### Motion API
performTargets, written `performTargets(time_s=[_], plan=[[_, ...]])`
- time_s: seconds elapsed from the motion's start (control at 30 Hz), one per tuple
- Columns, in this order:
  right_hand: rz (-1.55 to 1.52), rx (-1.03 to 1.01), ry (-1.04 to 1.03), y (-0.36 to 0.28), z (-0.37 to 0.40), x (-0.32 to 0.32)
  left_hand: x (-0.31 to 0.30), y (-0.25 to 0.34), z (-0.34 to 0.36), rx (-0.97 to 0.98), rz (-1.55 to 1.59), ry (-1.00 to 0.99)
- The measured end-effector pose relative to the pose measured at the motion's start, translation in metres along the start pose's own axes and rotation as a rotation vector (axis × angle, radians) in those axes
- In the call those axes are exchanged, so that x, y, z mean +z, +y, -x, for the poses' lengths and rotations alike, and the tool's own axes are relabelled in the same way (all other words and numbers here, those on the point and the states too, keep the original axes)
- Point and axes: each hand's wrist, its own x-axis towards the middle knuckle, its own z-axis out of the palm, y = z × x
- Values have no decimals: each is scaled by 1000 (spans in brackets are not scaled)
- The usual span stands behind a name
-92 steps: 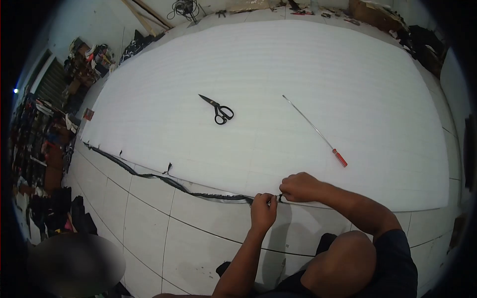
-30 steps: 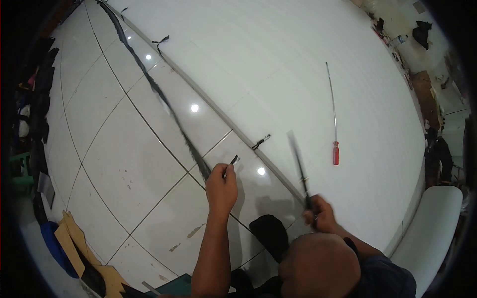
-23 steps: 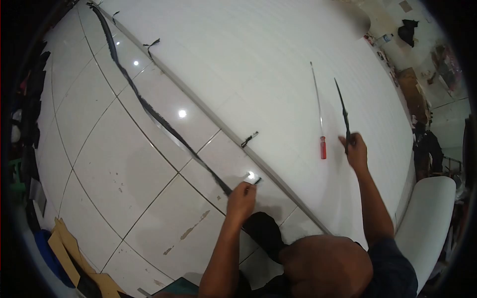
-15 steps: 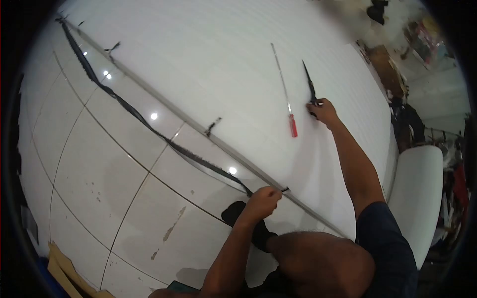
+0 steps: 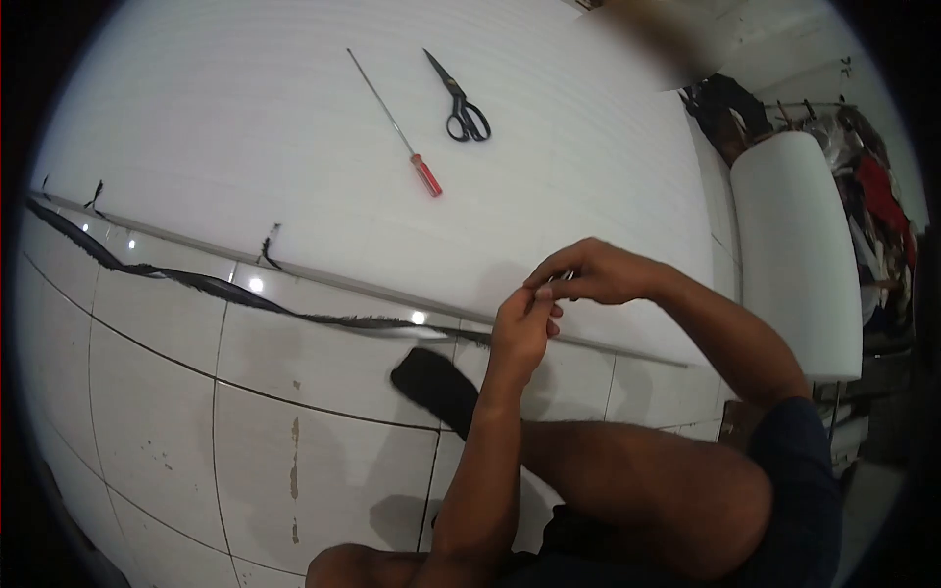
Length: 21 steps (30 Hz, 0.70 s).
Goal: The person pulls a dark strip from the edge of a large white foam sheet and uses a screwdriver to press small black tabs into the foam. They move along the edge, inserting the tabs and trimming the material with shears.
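Observation:
My left hand [image 5: 521,328] is closed at the near edge of the white foam slab [image 5: 588,196], beside the end of a long black fabric strip [image 5: 216,286]. My right hand [image 5: 600,271] meets it fingertip to fingertip, its thumb and index finger pinched together. What the fingers grip is too small to make out. Black scissors [image 5: 459,103] lie on the slab, next to a screwdriver [image 5: 425,176] with a red handle. Short black ties [image 5: 269,247] stick up along the slab's edge.
White floor tiles [image 5: 323,441] run along the near side, with my foot in a black sock [image 5: 431,382] on them. A white roll [image 5: 799,255] stands at the right, with piled fabrics and bags [image 5: 887,211] behind it.
My right hand has let go of the scissors, which now lie on the slab, and has come to my left hand. The camera view has turned to the right.

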Motion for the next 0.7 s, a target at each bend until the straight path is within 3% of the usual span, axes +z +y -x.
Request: performTargets(time_s=[0.07, 0.1, 0.2, 0.3, 0.37, 0.47, 0.5, 0.6, 0.7], plan=[[-54, 81, 32, 3, 20, -5, 15, 3, 0, -46, -17, -25], [85, -22, 70, 3, 30, -10, 23, -3, -3, 15, -40, -30], [219, -62, 57, 13, 37, -30, 29, -17, -7, 36, 11, -22], [65, 29, -83, 26, 18, -36, 25, -15, -2, -9, 40, 106], [25, 56, -70, 37, 0, -28, 23, -29, -2, -30, 34, 225], [-85, 55, -97, 71, -9, -9, 28, -57, -4, 27, -104, 378], [-119, 49, -116, 80, -12, -5, 28, -78, -11, 67, -301, 472], [-105, 18, -192, 108, -1, -5, 43, -117, -7, 257, -527, 543], [92, -84, -79, 131, 9, 2, 61, -147, 0, 100, -424, 530]])
